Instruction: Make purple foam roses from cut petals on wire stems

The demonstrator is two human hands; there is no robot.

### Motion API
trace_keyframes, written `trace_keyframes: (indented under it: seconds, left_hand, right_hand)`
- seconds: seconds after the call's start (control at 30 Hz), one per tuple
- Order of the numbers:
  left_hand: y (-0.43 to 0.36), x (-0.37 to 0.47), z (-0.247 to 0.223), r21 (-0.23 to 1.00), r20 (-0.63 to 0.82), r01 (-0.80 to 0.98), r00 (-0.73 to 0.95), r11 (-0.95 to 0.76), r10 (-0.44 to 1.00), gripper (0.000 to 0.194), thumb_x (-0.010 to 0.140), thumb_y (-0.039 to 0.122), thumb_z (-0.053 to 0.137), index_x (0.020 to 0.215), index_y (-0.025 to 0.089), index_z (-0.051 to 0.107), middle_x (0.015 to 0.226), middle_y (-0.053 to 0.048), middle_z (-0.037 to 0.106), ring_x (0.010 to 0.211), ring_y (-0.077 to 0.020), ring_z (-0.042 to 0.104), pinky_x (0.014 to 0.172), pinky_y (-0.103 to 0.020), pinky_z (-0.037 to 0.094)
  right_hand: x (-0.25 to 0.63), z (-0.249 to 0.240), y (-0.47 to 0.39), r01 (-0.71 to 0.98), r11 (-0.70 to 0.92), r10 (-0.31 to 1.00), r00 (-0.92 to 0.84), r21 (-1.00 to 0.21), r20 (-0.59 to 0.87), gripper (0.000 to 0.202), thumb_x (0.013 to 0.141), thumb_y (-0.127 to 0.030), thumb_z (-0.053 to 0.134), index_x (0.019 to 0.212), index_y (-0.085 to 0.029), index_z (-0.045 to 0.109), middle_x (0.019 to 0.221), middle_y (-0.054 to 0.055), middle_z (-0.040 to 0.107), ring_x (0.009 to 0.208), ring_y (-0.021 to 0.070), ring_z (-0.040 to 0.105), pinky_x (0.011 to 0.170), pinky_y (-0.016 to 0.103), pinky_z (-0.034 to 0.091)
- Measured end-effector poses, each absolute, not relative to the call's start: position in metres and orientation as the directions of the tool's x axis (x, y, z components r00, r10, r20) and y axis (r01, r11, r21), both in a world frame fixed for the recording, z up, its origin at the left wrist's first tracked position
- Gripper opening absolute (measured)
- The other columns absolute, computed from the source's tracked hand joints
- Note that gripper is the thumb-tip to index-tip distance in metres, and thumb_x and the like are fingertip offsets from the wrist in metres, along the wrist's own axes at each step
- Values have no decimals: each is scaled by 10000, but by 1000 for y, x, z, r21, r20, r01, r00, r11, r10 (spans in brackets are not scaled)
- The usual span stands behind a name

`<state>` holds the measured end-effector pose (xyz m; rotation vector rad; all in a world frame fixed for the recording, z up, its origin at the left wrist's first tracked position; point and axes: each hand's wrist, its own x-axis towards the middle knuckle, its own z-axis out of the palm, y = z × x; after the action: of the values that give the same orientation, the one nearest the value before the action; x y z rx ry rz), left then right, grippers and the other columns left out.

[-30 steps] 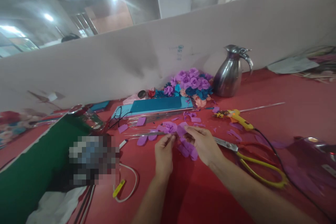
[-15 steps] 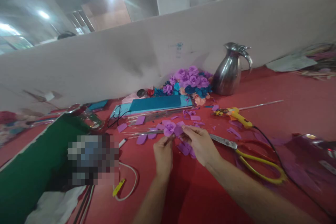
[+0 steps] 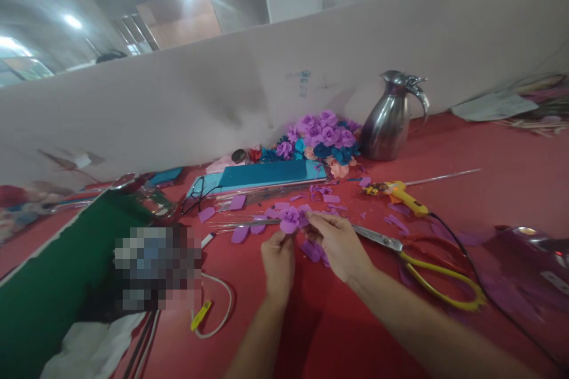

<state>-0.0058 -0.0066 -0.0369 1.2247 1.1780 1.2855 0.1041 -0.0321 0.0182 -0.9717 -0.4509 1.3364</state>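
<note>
Over the middle of the red table (image 3: pixel 213 361), your left hand (image 3: pixel 279 260) holds a purple flower (image 3: pixel 290 220) upright, thumb and fingers pinched together at its base. Your right hand (image 3: pixel 340 246) comes in from the side, its thumb and forefinger closed on a petal (image 3: pixel 304 213) at the flower's right edge.

Close by, you have plenty of clutter. Cut pieces (image 3: pixel 311 250) lie just under your right fingers, and more are strewn behind the flower. Wires (image 3: pixel 249 223) stretch out to its left. The scissors (image 3: pixel 391 243) are nearest your right hand, which hides the blade tips; beyond them lies the glue gun (image 3: pixel 411 199), its cable (image 3: pixel 472 269) running down past the scissors' handles.

Farther back, blue sheets (image 3: pixel 267 175) lie before a heap of finished blooms (image 3: pixel 326 135), with a steel jug (image 3: pixel 386 127) standing beside it near the wall (image 3: pixel 200 106). On your left are glasses (image 3: pixel 198 204), a white cord (image 3: pixel 230 302) and a green box (image 3: pixel 40 272).
</note>
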Motion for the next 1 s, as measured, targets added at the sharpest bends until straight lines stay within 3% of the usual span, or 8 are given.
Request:
trace_keyframes:
  seconds: [0.27,0.47,0.7,1.0]
  left_hand:
    - [-6,-6,-38,998,69,7,-27,-69,997,174,723,264,644,776,163,775,640,11,680,649,-149,555,662,-247,436]
    - [-6,-6,-39,993,85,-79,7,-84,996,136,711,225,644,744,161,759,682,5,691,643,-139,558,688,-252,451]
    - [-7,-2,-32,985,81,-154,1,-80,997,101,680,185,635,671,162,733,636,11,660,624,-130,541,665,-244,448]
    - [-7,-2,-33,984,87,-161,47,-79,995,137,705,213,634,634,154,735,549,17,616,559,-117,503,602,-232,428]
  right_hand:
    - [102,21,-33,-609,-79,945,207,-789,-254,288,523,-425,804,612,-165,719,618,26,646,579,111,508,594,243,411]
    - [100,17,-33,-598,-82,965,153,-797,-214,279,583,-428,782,644,-163,721,674,45,668,605,124,517,604,252,413]
    - [102,16,-35,-626,-54,985,94,-778,-144,110,627,-278,657,626,-178,702,652,39,663,625,143,554,625,267,428]
    - [109,7,-34,-217,33,996,93,-976,13,181,746,-308,595,673,-173,692,589,-4,601,565,128,515,566,249,398]
